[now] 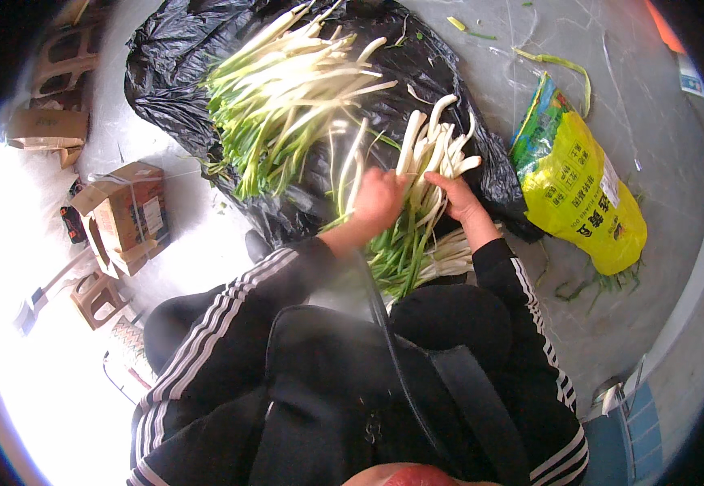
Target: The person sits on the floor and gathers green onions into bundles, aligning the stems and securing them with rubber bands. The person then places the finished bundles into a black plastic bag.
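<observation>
A bunch of green onions (424, 158) is held over the black plastic sheet, white ends pointing away from me and green leaves towards me. My right hand (458, 195) grips its right side, thumb across the white stalks. My left hand (381, 193), slightly blurred, curls its fingers against the left side of this bunch; its fingertips are partly hidden. A few loose stalks (352, 167) lie beside my left wrist. Below my hands, another bundle of green onions (452, 254) rests close to my knee. A large loose pile of green onions (297, 91) spreads out at upper left.
The black plastic sheet (169, 79) covers the grey floor (570, 146). To the right lies a yellow printed bag (588, 194) with green scraps around it. An opened cardboard box (124, 215), a brown plastic stool (98, 299) and another carton (48, 127) stand at left.
</observation>
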Tool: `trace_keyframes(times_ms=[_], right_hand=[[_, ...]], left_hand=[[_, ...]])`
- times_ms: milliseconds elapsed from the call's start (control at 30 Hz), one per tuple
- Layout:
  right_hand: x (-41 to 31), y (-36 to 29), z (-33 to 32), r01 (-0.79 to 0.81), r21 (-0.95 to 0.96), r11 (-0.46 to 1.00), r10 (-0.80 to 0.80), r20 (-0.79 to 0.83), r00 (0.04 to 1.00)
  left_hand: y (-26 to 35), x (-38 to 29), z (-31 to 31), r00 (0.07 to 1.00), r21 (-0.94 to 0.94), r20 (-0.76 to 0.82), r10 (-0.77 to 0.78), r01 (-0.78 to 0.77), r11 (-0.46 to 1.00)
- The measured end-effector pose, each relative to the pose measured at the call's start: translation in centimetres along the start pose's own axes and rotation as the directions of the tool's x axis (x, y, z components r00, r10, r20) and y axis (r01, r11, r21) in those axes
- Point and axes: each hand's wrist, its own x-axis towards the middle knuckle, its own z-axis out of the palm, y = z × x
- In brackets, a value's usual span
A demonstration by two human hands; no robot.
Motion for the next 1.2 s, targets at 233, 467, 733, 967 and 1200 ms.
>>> trace_keyframes(times_ms=[233, 467, 733, 967, 1200], right_hand=[[0.9, 0.5, 0.7, 0.107, -0.049, 0.993, -0.108, -0.006, 0.994], [0.6, 0.9, 0.5, 0.047, -0.075, 0.996, -0.052, -0.065, 0.997], [0.0, 0.6, -0.4, 0.007, 0.181, 0.983, -0.007, 0.001, 1.0], [0.6, 0.9, 0.4, 0.177, -0.004, 0.984, -0.176, -0.112, 0.978], [1.1, 0.8, 0.5, 0.181, -0.046, 0.982, -0.186, -0.165, 0.969]], left_hand=[[-5.6, -0.5, 0.0, 0.709, -0.225, 0.006, -0.705, 0.688, 0.69], [-6.2, 0.3, 0.6, 0.848, -0.421, -0.155, -0.507, 0.408, 0.81], [-2.9, 5.9, 0.2, 0.975, -0.587, 0.175, -0.139, 0.217, 0.78], [-8.9, 7.3, -6.6, 0.904, -0.095, 0.359, 0.233, -0.213, 0.972], [-14.4, 5.7, -10.0, 0.961, 0.389, -0.176, -0.214, 0.268, 0.881]])
